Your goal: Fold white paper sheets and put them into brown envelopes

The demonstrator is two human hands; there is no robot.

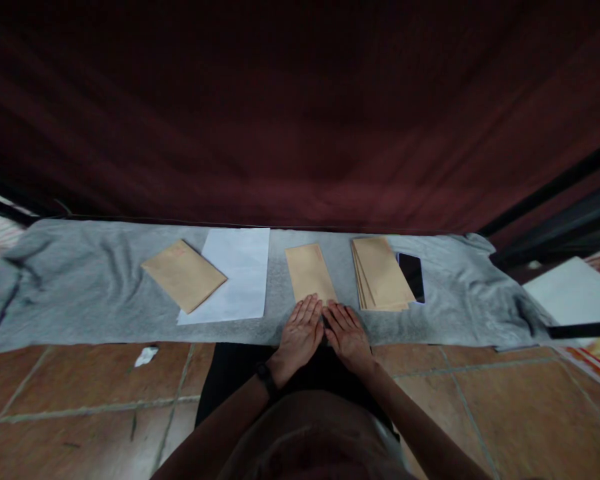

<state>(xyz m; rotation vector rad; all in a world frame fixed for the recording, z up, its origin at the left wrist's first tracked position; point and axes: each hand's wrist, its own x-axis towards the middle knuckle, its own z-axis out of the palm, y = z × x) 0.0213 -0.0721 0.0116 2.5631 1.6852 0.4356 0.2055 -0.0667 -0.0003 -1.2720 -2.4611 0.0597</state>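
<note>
A brown envelope (309, 269) lies on the grey cloth (80, 280) straight ahead of me. My left hand (301, 333) and my right hand (345, 331) lie flat side by side, fingers stretched out, pressing on the envelope's near end. My left wrist carries a dark band. To the right of the hands sits a stack of brown envelopes (381, 273). Further left, another brown envelope (183, 275) lies askew, partly on top of a white sheet of paper (237, 280).
A dark phone (411, 276) lies screen up beside the envelope stack. A dark red curtain (300, 113) hangs behind the cloth. Brown floor tiles (505, 400) run along the near side, with a small white scrap (146, 356) at left. White board (575, 290) and black bars stand at right.
</note>
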